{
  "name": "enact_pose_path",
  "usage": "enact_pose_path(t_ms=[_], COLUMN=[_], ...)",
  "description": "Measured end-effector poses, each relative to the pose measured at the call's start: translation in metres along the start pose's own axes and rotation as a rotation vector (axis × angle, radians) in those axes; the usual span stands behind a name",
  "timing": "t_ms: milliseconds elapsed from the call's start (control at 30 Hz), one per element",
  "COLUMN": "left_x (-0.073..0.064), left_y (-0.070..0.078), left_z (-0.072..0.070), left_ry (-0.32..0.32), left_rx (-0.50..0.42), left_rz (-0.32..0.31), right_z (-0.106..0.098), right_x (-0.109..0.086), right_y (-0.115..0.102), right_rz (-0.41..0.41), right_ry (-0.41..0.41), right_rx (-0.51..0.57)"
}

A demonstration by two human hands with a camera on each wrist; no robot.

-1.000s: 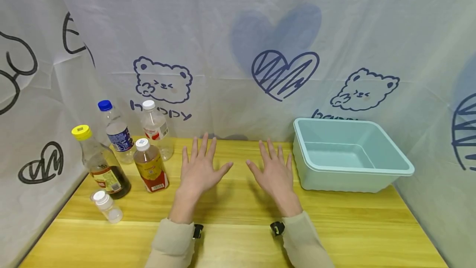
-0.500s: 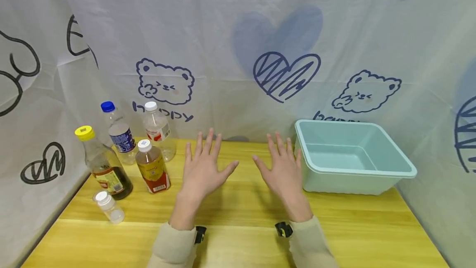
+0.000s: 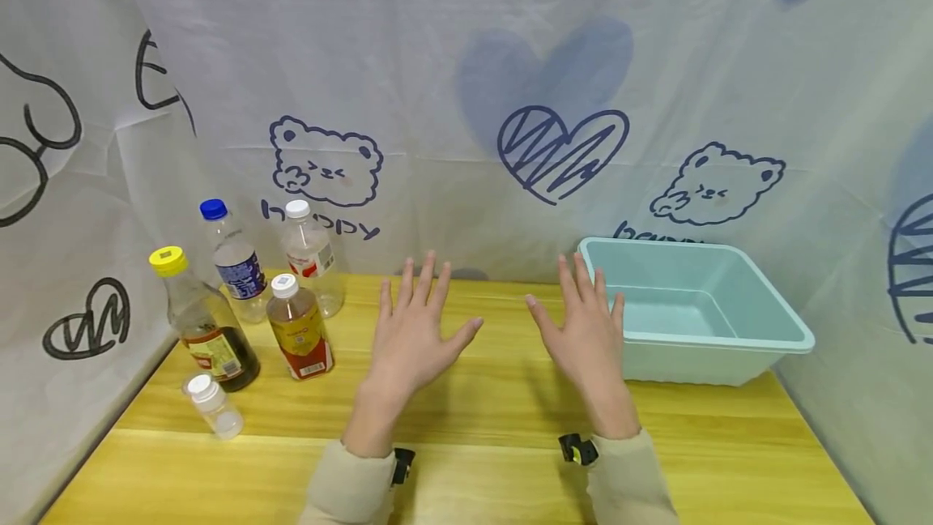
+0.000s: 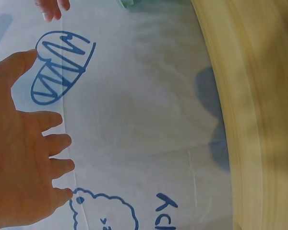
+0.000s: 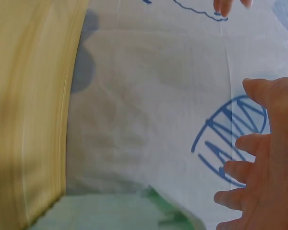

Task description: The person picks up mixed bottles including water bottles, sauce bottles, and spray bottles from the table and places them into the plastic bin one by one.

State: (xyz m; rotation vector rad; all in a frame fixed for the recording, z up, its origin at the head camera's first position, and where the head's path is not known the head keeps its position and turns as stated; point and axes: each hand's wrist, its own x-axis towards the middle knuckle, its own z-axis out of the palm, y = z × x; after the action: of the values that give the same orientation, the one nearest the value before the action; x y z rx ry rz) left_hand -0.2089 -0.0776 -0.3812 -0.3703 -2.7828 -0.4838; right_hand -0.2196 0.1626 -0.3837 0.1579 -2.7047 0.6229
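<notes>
Two spread hands [image 3: 412, 344] [image 3: 589, 344] face cloth [image 3: 437, 112] lettered "h…ppy".

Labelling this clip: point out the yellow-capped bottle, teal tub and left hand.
Yellow-capped bottle [image 3: 209, 349], head view, on its label.
Teal tub [image 3: 692, 361], head view, front wall.
Left hand [image 3: 412, 339], head view, back of the hand.

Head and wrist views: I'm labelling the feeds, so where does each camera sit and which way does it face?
Head: on the head, facing forward and down at table, bottles and tub; left hand, right hand and sleeves show.
Left wrist: on that wrist, looking past left hand to backdrop and table; right hand's fingers at top.
Right wrist: on that wrist, looking past right hand to backdrop, table and tub; left hand's fingers at top.
Shared: both wrist views show the scribbled heart.
</notes>
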Motion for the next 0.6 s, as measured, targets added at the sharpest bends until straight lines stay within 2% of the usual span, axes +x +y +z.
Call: enact_pose_path(t_ms=[367, 600], left_x=[0.008, 0.017], left_y=[0.027, 0.048], left_z=[0.013, 0.017], left_ry=[-0.035, 0.009], left_rx=[-0.012, -0.015], left_rz=[0.023, 0.081], right_z=[-0.019, -0.035], right_x=[-0.006, -0.005], right_y=[0.042, 0.073], right_rz=[-0.027, -0.093], right_ry=[0.057, 0.092], right_rx=[0.01, -0.033])
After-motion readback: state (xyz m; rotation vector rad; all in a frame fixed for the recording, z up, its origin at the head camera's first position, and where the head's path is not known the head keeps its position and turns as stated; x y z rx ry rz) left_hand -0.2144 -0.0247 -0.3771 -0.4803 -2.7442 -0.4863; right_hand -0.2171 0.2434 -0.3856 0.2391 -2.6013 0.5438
